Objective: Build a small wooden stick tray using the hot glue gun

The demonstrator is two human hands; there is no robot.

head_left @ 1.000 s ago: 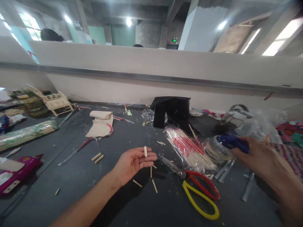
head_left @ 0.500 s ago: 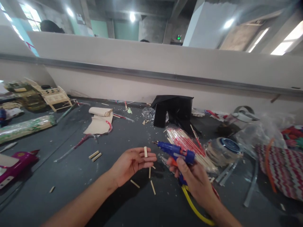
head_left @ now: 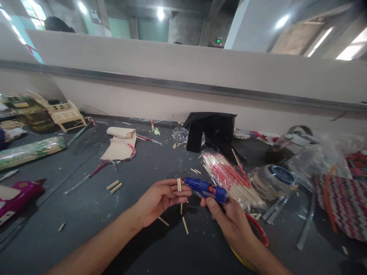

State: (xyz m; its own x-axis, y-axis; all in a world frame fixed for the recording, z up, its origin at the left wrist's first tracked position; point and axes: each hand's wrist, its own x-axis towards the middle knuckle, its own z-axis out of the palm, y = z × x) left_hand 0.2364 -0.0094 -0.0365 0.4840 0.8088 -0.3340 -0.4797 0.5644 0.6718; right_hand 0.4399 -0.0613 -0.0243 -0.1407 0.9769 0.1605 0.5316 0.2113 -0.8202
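Between the fingers of my left hand [head_left: 162, 198] are short wooden sticks [head_left: 179, 185], side by side and upright. My right hand [head_left: 229, 215] is wrapped round the handle of a blue glue gun [head_left: 205, 188], whose nozzle points left and sits right at the sticks; whether it touches them I cannot tell. A yellow cord [head_left: 242, 260] shows below my right wrist. Beneath my left hand, a few loose stick pieces [head_left: 185, 225] lie on the dark table. Two joined pairs of sticks [head_left: 114, 186] lie farther left.
A bag of red-tipped sticks [head_left: 229, 179] and a clear round jar [head_left: 273, 181] stand right of the glue gun. A black folded sheet [head_left: 212, 130] is behind. At left are a magenta tool [head_left: 20, 200], a wrapped stick bundle [head_left: 33, 151] and a small wooden chair model [head_left: 64, 114].
My right hand has brought the glue gun left, so its nozzle now meets the sticks' edge from my view. My left hand has barely moved.
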